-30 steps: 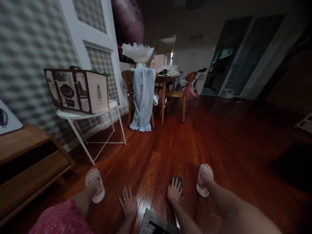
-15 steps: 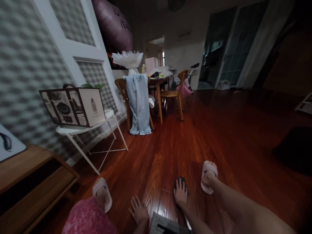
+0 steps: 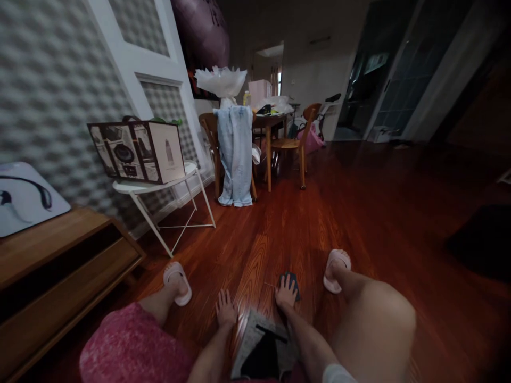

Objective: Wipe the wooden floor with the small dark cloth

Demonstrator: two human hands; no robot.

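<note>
My left hand (image 3: 226, 308) lies flat on the dark red wooden floor, its fingers stretched out and nothing in it. To the right, my right hand (image 3: 286, 293) rests palm down, with fingers spread, over a small dark flat object (image 3: 296, 288). Most of that object is covered, and its kind cannot be made out. Between my forearms is a grey flat item (image 3: 248, 332) with a black shape on it; its lower part runs toward the bottom edge of the view.
Pink slippers (image 3: 181, 287) are on my feet, to either side. At left stand a wooden cabinet (image 3: 85, 223) and a white side table (image 3: 159, 187) bearing a patterned box (image 3: 172, 154). Farther off, jeans (image 3: 235, 159) hang over a chair by a dining table (image 3: 269, 159).
My view has tilted down and turned left, so more of my forearms, right knee and the grey item show. My right hand stays over the dark object; my left hand remains on the floor.
</note>
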